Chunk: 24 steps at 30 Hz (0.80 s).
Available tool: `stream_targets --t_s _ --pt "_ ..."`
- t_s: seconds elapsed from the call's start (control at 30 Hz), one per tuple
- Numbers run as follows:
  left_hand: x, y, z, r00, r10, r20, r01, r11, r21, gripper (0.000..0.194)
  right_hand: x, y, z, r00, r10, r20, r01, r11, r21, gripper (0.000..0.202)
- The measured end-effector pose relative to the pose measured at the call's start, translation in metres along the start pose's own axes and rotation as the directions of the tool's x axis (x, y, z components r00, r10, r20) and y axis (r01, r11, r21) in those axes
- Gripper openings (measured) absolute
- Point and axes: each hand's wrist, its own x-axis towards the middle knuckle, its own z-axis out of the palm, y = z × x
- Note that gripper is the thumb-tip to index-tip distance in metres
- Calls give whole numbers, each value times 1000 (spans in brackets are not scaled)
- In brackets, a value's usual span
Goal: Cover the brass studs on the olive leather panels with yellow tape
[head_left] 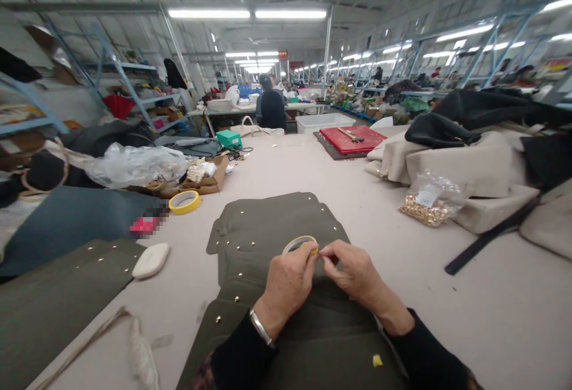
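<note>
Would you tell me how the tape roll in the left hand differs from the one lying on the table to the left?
The held roll is raised in the left hand, partly covered by its fingers, while the loose roll lies flat with nobody touching it. The held roll shows only a thin yellow rim, whereas the loose roll shows a thicker yellow band. Both are ring-shaped, with pale inner sides.

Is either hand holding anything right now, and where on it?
The left hand pinches a tape roll by its near right edge; the right hand's fingertips meet there, their hold unclear.
</note>
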Motion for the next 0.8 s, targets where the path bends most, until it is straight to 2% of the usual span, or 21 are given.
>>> stream_targets --t_s 0.13,0.23,0.33,0.43,0.53,0.6,0.7,0.8 --pt "1 -2 1 1000 24 -18 -23 997 69 17 1 -6 1 996 90 -25 -89 995 34 16" --pt "1 -3 3 994 82 -74 -72 990 125 19 2 -13 5 965 263 -15 -257 953 163 13" --pt "-1 3 4 975 148 -164 -120 978 171 21 6 -15 10 889 457 39 -447 844 296 12" --pt "-6 14 5 958 219 -187 -191 969 158 21 10 1 9 770 632 87 -608 687 398 16" --pt "-6 15 9 964 216 -156 -194 970 146 18 9 31 -5 652 744 149 -689 499 526 24" --pt "-3 6 14 978 172 -116 -152 975 165 18 5 50 -17 623 747 232 -710 415 569 30" --pt "3 -10 22 997 77 -28 -69 972 224 18 -2 68 -28 585 725 363 -771 358 527 29" --pt "7 -16 27 996 20 84 -42 964 263 15 -5 72 -28 555 731 397 -807 359 469 24"
